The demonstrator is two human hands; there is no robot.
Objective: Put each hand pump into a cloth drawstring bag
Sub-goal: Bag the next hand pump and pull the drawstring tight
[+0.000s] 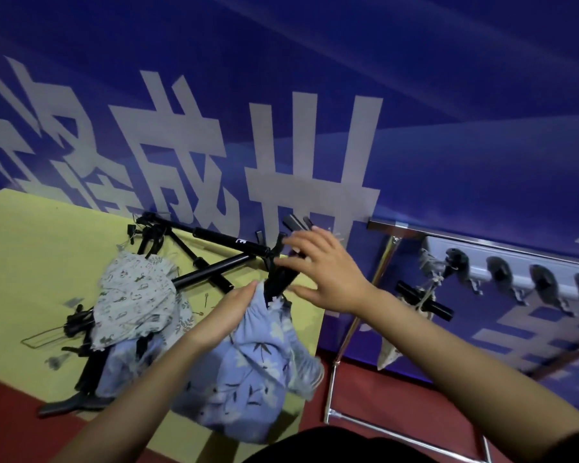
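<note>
Blue bag (pixel 248 372) | left grip (pixel 234 312) pinches mouth | right grip (pixel 325 272) spread over pump (pixel 281 279)

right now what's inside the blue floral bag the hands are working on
A black hand pump sticks out of the blue floral bag, which the left hand grips at its mouth. The right hand rests on the pump's top. The pump's lower part is hidden by cloth.

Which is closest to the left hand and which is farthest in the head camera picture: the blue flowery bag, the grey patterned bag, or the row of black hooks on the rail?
From the left hand:
1. Blue flowery bag: the hand grips its opening, so it touches.
2. Grey patterned bag: on the yellow table, off to the left.
3. Row of black hooks: far right, on the rail by the blue wall.
</note>
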